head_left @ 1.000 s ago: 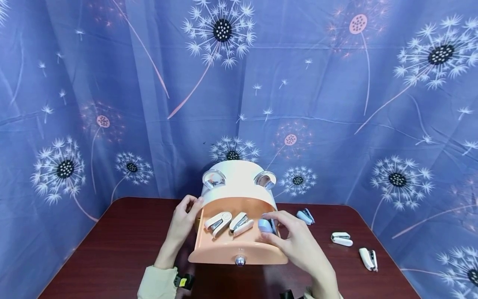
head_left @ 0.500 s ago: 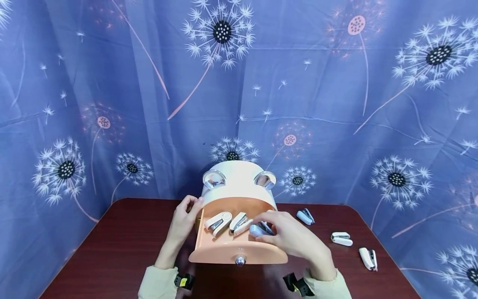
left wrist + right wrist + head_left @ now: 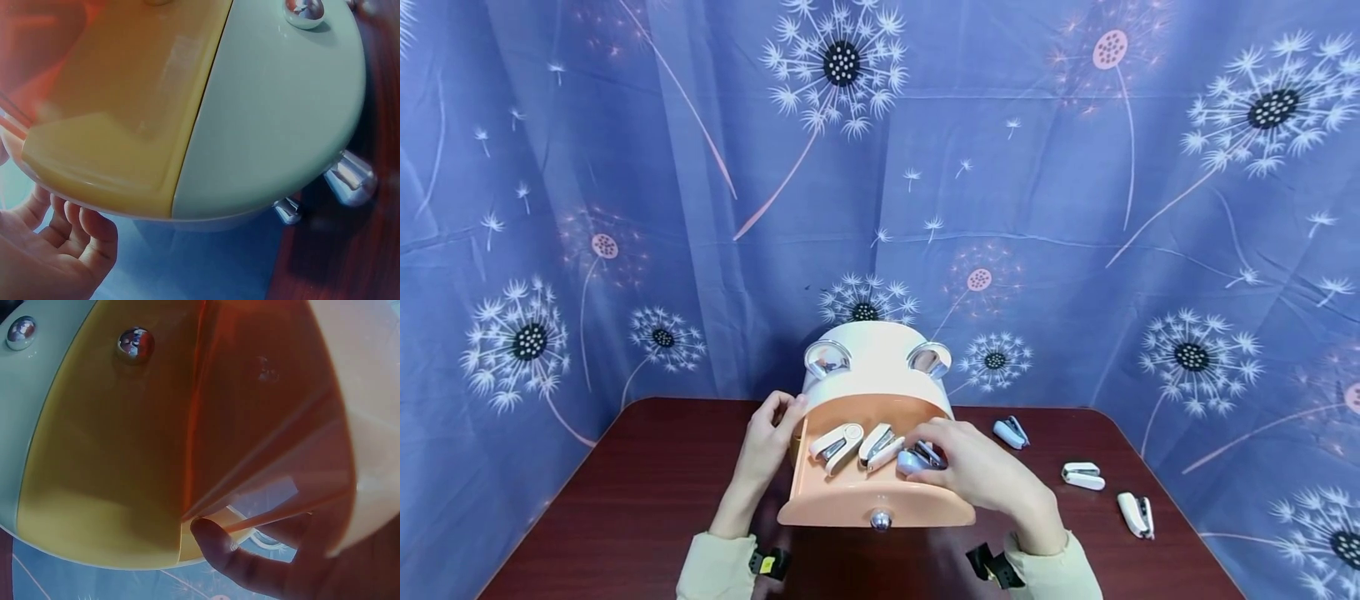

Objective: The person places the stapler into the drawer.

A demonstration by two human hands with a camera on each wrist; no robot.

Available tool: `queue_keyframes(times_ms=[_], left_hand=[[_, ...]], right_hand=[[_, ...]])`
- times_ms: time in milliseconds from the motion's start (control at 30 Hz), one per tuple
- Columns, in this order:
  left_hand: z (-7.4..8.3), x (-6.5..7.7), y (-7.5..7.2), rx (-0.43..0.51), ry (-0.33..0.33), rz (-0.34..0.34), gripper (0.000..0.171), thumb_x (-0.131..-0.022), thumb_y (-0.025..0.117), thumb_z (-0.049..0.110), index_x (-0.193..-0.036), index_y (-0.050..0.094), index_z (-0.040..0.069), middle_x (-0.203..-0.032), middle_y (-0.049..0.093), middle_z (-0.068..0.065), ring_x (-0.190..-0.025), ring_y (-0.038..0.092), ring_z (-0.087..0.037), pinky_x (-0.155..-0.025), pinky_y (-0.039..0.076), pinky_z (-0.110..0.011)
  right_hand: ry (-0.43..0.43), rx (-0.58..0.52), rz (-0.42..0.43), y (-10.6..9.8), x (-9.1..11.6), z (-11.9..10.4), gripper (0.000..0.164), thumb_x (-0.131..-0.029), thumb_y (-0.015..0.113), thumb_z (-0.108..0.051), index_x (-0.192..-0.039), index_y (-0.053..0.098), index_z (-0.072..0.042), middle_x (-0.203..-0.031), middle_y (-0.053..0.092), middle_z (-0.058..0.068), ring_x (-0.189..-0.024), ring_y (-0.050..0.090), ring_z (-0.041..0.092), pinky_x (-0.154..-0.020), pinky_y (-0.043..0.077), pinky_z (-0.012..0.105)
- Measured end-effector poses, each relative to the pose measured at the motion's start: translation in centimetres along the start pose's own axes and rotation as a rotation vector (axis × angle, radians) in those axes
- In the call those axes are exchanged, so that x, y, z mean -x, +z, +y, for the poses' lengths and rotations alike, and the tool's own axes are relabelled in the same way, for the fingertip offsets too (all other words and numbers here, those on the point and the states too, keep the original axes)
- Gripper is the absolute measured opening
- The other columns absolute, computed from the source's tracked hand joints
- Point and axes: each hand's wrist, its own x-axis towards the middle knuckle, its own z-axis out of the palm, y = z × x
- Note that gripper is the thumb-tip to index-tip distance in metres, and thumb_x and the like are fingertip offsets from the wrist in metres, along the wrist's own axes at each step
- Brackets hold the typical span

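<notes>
L hand (image 3: pixel 767 437): bent fingers at L edge of white cabinet (image 3: pixel 872 354); gripping or merely touching, can't tell. R hand (image 3: pixel 977 467), well apart fr. L: thumb & fingers clamped on blue stapler (image 3: pixel 912 461), in R half of open peach drawer (image 3: pixel 880 502). Drawer also incl. white stapler A (image 3: pixel 846 452), white stapler B (image 3: pixel 886 453), side by side. Dk-red table (image 3: pixel 595 517), R side: 2nd blue stapler (image 3: pixel 1011 433), 2 addl. white staplers (image 3: pixel 1083 481).
</notes>
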Motion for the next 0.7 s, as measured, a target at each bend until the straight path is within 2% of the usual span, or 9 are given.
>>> queue_keyframes(times_ms=[167, 333, 600, 700], left_hand=[[-0.1, 0.0, 0.0, 0.01, -0.007, 0.001, 0.018, -0.096, 0.062, 0.015, -0.089, 0.058, -0.001, -0.074, 0.049, -0.003, -0.07, 0.046, -0.012, -0.064, 0.037, -0.023], [-0.1, 0.0, 0.0, 0.021, -0.002, -0.005, 0.018, -0.097, 0.062, 0.015, -0.088, 0.058, -0.001, -0.074, 0.049, -0.003, -0.069, 0.045, -0.012, -0.063, 0.037, -0.023], [-0.1, 0.0, 0.0, 0.025, 0.007, 0.0, 0.018, -0.096, 0.062, 0.014, -0.088, 0.058, -0.001, -0.074, 0.05, -0.003, -0.07, 0.046, -0.012, -0.064, 0.038, -0.023], [-0.1, 0.0, 0.1, 0.026, 0.011, -0.002, 0.018, -0.096, 0.062, 0.014, -0.088, 0.058, -0.001, -0.074, 0.05, -0.003, -0.07, 0.046, -0.012, -0.063, 0.038, -0.023]], right_hand=[[0.042, -0.055, 0.073, 0.2, 0.2, 0.1, 0.031, -0.091, 0.071, -0.034, -0.116, 0.067, -0.016, -0.105, 0.065, -0.009, -0.087, 0.056, 0.007, -0.077, 0.048, 0.03], [0.034, -0.091, 0.176, 0.3, 0.7, 0.0, 0.027, -0.093, 0.069, -0.029, -0.115, 0.067, -0.013, -0.1, 0.064, -0.008, -0.082, 0.057, 0.004, -0.072, 0.05, 0.029], [-0.01, -0.027, 0.361, 0.1, 1.8, -0.7, 0.02, -0.093, 0.069, -0.026, -0.11, 0.069, -0.016, -0.087, 0.057, -0.017, -0.069, 0.051, 0.001, -0.059, 0.044, 0.021], [-0.056, -0.007, 0.427, 0.0, 2.4, -1.2, 0.016, -0.093, 0.07, -0.023, -0.107, 0.069, -0.018, -0.085, 0.057, -0.019, -0.07, 0.051, 0.0, -0.06, 0.043, 0.02]])
